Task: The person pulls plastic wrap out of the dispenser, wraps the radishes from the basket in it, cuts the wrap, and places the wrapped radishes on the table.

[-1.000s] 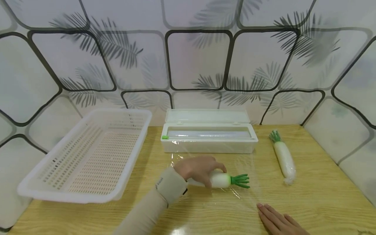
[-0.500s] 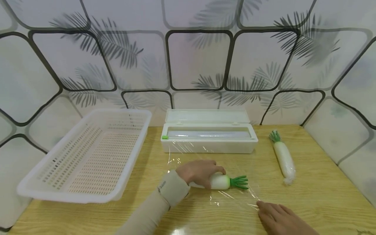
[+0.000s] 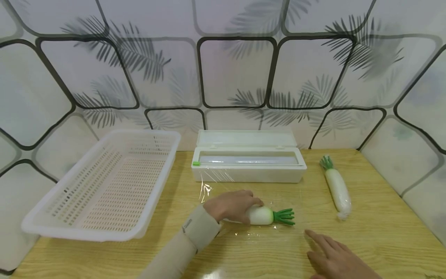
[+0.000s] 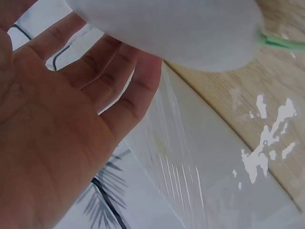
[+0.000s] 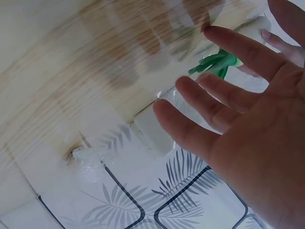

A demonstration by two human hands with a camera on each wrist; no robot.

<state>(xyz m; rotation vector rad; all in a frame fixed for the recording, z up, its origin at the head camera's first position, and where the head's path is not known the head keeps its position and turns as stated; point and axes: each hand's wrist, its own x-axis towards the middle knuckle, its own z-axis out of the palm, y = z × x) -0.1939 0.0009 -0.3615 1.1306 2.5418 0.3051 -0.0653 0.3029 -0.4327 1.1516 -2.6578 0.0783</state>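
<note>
A white radish [image 3: 261,216] with green stalks lies across a sheet of clear cling film [image 3: 254,234] on the table. My left hand [image 3: 231,205] grips its body from above; in the left wrist view its fingers [image 4: 138,90] bend against the white radish [image 4: 181,28]. The film runs back to a white dispenser box [image 3: 249,174], its lid up and a film roll inside. My right hand [image 3: 336,257] hovers by the film's near right edge, fingers spread, holding nothing. The right wrist view shows the right hand [image 5: 252,124] apart from the green stalks [image 5: 217,62].
A second white radish [image 3: 338,190], wrapped in film, lies on the right of the table. On the left stands a large white perforated basket [image 3: 139,232]. A patterned wall [image 3: 237,73] rises behind the wooden table [image 3: 383,232].
The right hand touched the film's near right corner half a second ago and pulled creases in it; now its fingers are apart and off it. The left hand has barely shifted on the radish.
</note>
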